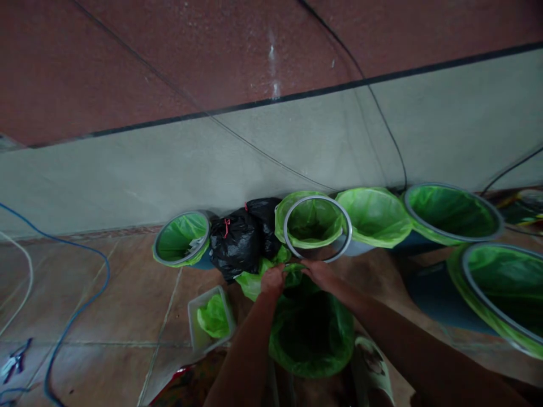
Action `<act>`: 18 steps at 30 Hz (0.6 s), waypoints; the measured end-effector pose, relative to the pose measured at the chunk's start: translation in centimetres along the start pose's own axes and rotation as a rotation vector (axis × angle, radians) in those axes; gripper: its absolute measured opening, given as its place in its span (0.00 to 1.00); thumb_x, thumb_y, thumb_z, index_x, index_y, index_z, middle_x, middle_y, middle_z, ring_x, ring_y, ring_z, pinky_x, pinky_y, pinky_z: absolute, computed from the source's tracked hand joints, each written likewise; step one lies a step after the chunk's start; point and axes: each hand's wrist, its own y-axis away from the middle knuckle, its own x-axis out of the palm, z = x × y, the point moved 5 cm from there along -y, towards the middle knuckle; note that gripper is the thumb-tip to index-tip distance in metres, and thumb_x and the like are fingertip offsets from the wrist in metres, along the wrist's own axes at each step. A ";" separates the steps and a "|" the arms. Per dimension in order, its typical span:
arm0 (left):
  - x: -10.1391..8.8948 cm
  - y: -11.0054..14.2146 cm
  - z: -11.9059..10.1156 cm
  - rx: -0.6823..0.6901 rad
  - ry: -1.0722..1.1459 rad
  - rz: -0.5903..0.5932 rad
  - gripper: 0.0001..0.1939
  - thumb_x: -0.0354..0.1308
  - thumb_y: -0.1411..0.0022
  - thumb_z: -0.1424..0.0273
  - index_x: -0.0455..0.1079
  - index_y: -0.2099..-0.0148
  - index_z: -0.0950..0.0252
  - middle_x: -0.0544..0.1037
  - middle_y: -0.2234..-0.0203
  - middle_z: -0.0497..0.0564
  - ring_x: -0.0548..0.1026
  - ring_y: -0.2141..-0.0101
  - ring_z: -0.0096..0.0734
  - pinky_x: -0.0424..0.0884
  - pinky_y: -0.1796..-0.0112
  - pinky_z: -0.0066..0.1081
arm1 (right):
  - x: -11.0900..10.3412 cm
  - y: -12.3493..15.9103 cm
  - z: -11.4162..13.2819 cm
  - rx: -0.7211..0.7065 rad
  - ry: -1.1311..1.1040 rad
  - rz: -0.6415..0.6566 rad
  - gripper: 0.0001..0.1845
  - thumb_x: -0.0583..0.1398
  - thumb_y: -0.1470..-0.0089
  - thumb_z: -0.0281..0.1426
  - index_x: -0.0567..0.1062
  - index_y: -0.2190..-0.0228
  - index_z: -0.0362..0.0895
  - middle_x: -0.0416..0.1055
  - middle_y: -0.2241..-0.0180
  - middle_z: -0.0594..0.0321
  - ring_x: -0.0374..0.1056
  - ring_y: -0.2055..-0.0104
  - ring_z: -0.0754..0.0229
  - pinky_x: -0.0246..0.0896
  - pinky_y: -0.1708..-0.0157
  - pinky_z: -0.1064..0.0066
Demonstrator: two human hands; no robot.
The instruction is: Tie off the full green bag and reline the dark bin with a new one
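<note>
A green plastic bin liner (311,364) lines the bin right in front of me, its mouth spread and its inside dark. My left hand (272,278) is closed on the far edge of this liner. Close to its right, my right hand (319,273) pinches the same edge, with a short stretch of plastic between the two. Just beyond my hands, a loose grey rim ring (349,229) leans against another bin with a green liner (285,206). Loose green plastic (251,284) lies left of my left hand.
Two tied black garbage bags (235,243) stand by the wall, beside a small lined bin (160,257). A clear plastic tub (193,325) holds crumpled green plastic. More lined bins (452,240) line the right side. A blue cable (102,288) and keys (16,362) lie on the tiles.
</note>
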 end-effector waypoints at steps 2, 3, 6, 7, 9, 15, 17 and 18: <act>-0.3 0.1 -0.1 -0.018 -0.010 0.007 0.19 0.48 0.32 0.66 0.68 0.42 0.61 0.80 0.52 0.55 0.76 0.50 0.36 0.68 0.49 0.32 | -0.1 0.1 0.0 0.009 0.015 0.032 0.14 0.54 0.37 0.32 0.77 0.57 0.41 0.78 0.60 0.52 0.75 0.59 0.55 0.65 0.56 0.67; -0.4 0.2 -0.1 -0.024 -0.011 0.010 0.19 0.48 0.32 0.66 0.68 0.42 0.61 0.80 0.52 0.55 0.76 0.50 0.36 0.68 0.49 0.32 | -0.2 0.2 0.1 0.012 0.022 0.037 0.15 0.54 0.37 0.34 0.76 0.55 0.41 0.78 0.59 0.52 0.75 0.58 0.53 0.65 0.56 0.66; -0.7 0.8 -0.3 -0.023 0.001 -0.015 0.21 0.52 0.35 0.67 0.67 0.41 0.60 0.78 0.49 0.54 0.75 0.49 0.35 0.67 0.48 0.32 | -1.5 0.8 0.3 0.018 0.014 -0.082 0.23 0.56 0.39 0.40 0.72 0.47 0.42 0.77 0.54 0.52 0.74 0.52 0.50 0.66 0.52 0.62; -0.8 1.0 -0.5 -0.026 0.012 -0.036 0.23 0.54 0.37 0.66 0.66 0.40 0.60 0.77 0.48 0.55 0.74 0.48 0.36 0.67 0.47 0.32 | -2.1 1.0 0.5 0.018 0.012 -0.148 0.25 0.56 0.39 0.41 0.70 0.45 0.41 0.76 0.51 0.51 0.72 0.49 0.50 0.65 0.49 0.61; -1.4 1.3 -1.0 -0.033 0.048 -0.081 0.28 0.58 0.40 0.65 0.63 0.37 0.62 0.75 0.45 0.57 0.73 0.45 0.40 0.66 0.45 0.35 | -3.3 1.2 0.9 0.025 0.026 -0.257 0.26 0.55 0.38 0.41 0.69 0.43 0.40 0.74 0.48 0.50 0.70 0.45 0.49 0.61 0.43 0.59; -3.4 2.1 -2.0 -0.018 0.216 -0.152 0.30 0.60 0.42 0.62 0.65 0.38 0.63 0.73 0.43 0.58 0.71 0.43 0.42 0.64 0.43 0.39 | -6.0 0.5 2.2 0.039 0.055 -0.384 0.20 0.51 0.35 0.37 0.76 0.51 0.40 0.76 0.51 0.50 0.71 0.48 0.51 0.60 0.43 0.60; -3.7 2.7 -0.9 -0.039 0.313 -0.191 0.29 0.61 0.42 0.62 0.66 0.39 0.64 0.74 0.44 0.58 0.71 0.43 0.41 0.64 0.42 0.38 | -6.6 0.5 2.4 0.013 0.062 -0.439 0.19 0.51 0.35 0.36 0.77 0.54 0.41 0.77 0.53 0.52 0.71 0.49 0.51 0.61 0.44 0.60; -3.7 3.1 0.1 -0.061 0.379 -0.225 0.29 0.62 0.42 0.62 0.67 0.40 0.65 0.75 0.45 0.59 0.72 0.43 0.40 0.65 0.42 0.37 | -6.8 0.6 2.4 -0.003 0.065 -0.466 0.18 0.51 0.35 0.36 0.77 0.55 0.41 0.77 0.54 0.52 0.71 0.50 0.52 0.61 0.44 0.60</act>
